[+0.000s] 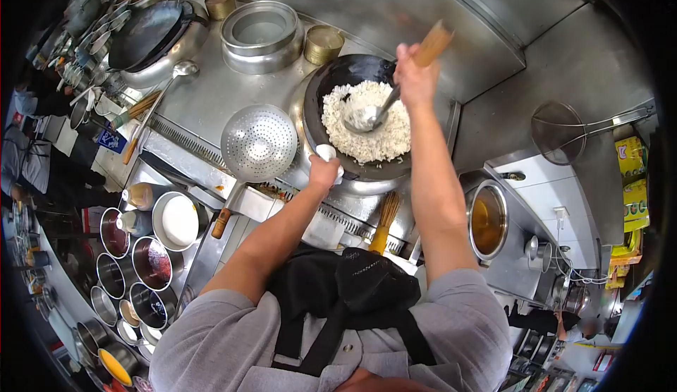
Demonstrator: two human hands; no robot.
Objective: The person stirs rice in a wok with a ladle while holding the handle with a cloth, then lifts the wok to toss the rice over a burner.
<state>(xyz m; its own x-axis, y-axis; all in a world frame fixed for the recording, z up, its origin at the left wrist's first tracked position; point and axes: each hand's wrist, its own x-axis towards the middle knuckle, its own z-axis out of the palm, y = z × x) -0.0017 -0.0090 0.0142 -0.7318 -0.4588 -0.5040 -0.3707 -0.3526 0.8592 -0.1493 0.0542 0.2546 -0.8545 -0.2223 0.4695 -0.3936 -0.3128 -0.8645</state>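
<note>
Clock positions taken from wok center. Wok (338,165) on the steel stove (213,101), white rice (384,142) inside, loose grains up the dark wall. Right hand (416,75) at 2 o'clock, grip clenched on wooden handle of ladle (364,118); its metal bowl sits in the rice, handle end blurred. Left hand (324,170) at 7 o'clock, grip closed on folded white cloth (326,153) at the wok rim.

Perforated skimmer (259,143) between 8 and 9, just beside wok. Bamboo brush (383,228) at 6. Tin can (324,44) at 11; steel pot (259,39) at 10. Round wire strainer (558,133) at 3. Pot of amber liquid (488,221) at 4. Bowls and bottles (155,263) at 8, one bowl holding something white.

Writing: yellow packets (634,180) between 3 and 4, printed, too small to read. Blue packet (111,139) at 9, white marks, illegible.
</note>
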